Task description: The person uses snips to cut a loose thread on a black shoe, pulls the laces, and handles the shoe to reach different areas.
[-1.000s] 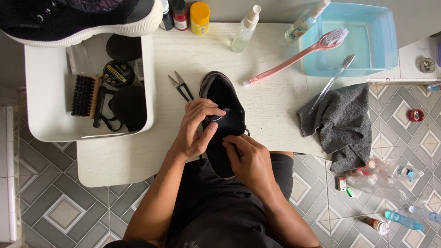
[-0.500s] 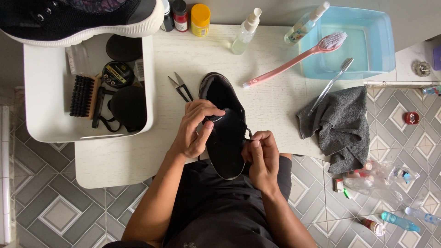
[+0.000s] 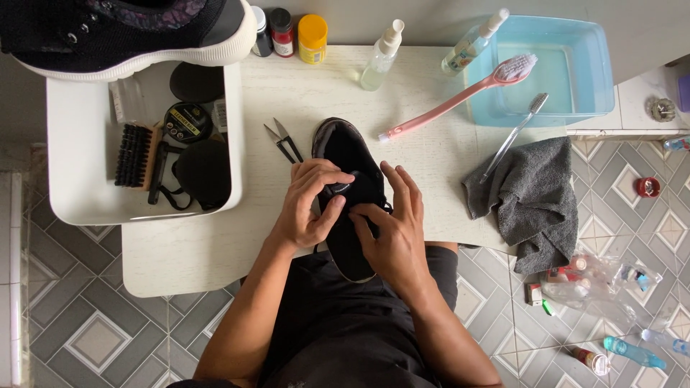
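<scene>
A black shoe (image 3: 346, 156) lies toe-away on the white table (image 3: 215, 248), its heel over the near edge above my lap. My left hand (image 3: 307, 205) grips the shoe's left side, thumb and fingers pinching the tongue area. My right hand (image 3: 392, 223) rests on the shoe's right side, fingers spread, with the index and thumb at the laces beside the left thumb. The middle of the shoe is hidden under both hands.
Small black snips (image 3: 284, 140) lie left of the shoe. A white tray (image 3: 72, 194) holds brushes and polish tins, with another black shoe (image 3: 129, 32) across its top. A pink long-handled brush (image 3: 460, 97), a blue water basin (image 3: 575, 79), a grey cloth (image 3: 532, 197) and bottles (image 3: 381, 57) are at the back and right.
My right hand has moved from the shoe's heel up to its lace area, now meeting my left hand. The shoe and left hand have stayed nearly still.
</scene>
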